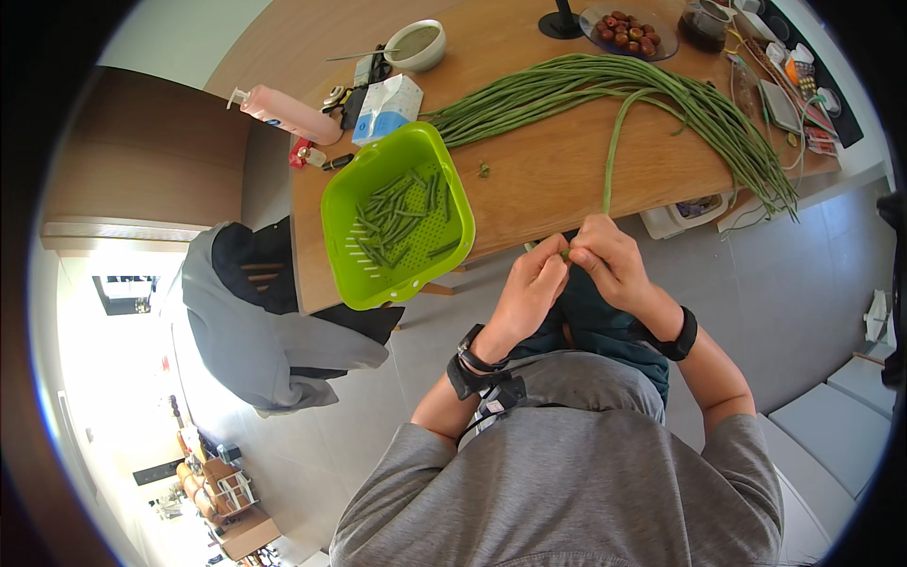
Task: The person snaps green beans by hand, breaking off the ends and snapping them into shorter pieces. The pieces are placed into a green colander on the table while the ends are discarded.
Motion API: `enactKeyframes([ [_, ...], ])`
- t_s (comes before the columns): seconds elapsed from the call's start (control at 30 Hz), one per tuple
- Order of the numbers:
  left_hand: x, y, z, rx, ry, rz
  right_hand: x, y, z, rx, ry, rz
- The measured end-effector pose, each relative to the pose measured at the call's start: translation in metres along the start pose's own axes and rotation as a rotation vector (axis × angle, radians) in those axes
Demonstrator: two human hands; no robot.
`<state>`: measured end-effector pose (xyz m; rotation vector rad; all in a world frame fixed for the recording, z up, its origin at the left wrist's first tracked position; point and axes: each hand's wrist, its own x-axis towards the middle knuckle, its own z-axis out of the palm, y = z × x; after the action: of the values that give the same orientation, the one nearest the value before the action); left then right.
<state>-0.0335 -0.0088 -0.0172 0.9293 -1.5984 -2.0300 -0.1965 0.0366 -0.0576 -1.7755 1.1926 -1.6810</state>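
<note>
My left hand (536, 283) and my right hand (611, 261) meet in front of the table's near edge. Both pinch the end of one long green bean (613, 159), which runs from my right hand up over the table. Its short tip shows between my fingers. A big bundle of yardlong beans (567, 88) lies across the wooden table (553, 177), its right ends drooping past the edge. To the left of my hands stands a lime-green plastic colander (453, 266) with perforated sides. Short cut bean pieces (393, 216) lie scattered on its bottom.
At the table's left end are a pink pump bottle (290, 113), a tissue pack (388, 106) and a white bowl (425, 60) with a spoon. A glass plate of red dates (627, 32) sits at the back. A jacket-draped chair (248, 319) is at the left.
</note>
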Motion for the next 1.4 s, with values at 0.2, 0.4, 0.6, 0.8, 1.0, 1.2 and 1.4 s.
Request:
enactKeyframes([
  [0.2, -0.002, -0.004, -0.009, 0.099, -0.012, 0.051, 0.007, -0.005, -0.009, -0.031, -0.158, -0.022],
  [0.4, 0.001, -0.008, -0.007, -0.319, -0.032, -0.047, 0.007, -0.008, -0.001, -0.03, -0.074, -0.021],
  [0.6, 0.007, -0.015, -0.012, -0.542, -0.097, -0.159, 0.004, -0.006, 0.001, -0.053, -0.061, 0.008],
  [0.8, 0.005, -0.012, -0.018, -0.485, -0.17, -0.171, 0.005, -0.006, -0.002, -0.02, -0.104, 0.026],
  [1.0, -0.005, 0.004, -0.029, 0.447, -0.095, 0.138, 0.009, -0.009, -0.013, -0.001, -0.229, 0.003],
  [1.2, -0.005, 0.012, -0.035, 0.055, -0.238, -0.125, 0.008, -0.015, -0.009, -0.052, -0.214, -0.059],
  [1.4, -0.001, 0.008, -0.033, -0.113, -0.199, -0.197, 0.011, -0.017, -0.008, -0.076, -0.213, -0.086],
])
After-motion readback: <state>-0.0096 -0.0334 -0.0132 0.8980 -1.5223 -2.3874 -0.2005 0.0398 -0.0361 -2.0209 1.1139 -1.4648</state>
